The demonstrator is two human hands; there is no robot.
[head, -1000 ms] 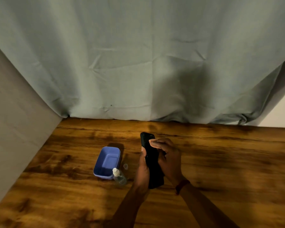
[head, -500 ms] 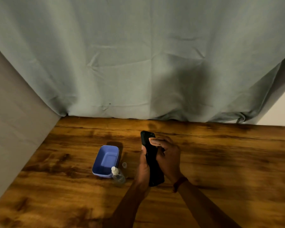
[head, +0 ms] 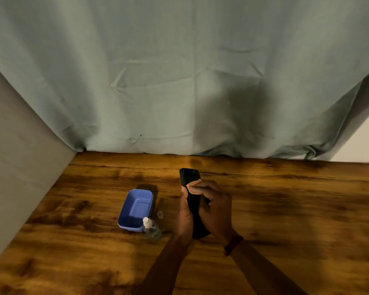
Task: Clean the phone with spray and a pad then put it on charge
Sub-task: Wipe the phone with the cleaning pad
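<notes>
Left hand point(head: 184, 211) grips the phone point(head: 191, 188) above the table point(head: 285, 209), centre. Right hand point(head: 214, 206) pinches the pad point(head: 193, 188) against its far end. Advised: firm, overlapping strokes; steady support.

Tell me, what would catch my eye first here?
Mid-frame, two hands work on a black phone: the left hand holds it up off the wooden table while the right hand presses a pale pad against its upper part. Just left of them sit a blue tub and a small clear spray bottle at its near corner. A big grey-green curtain fills everything behind.
</notes>
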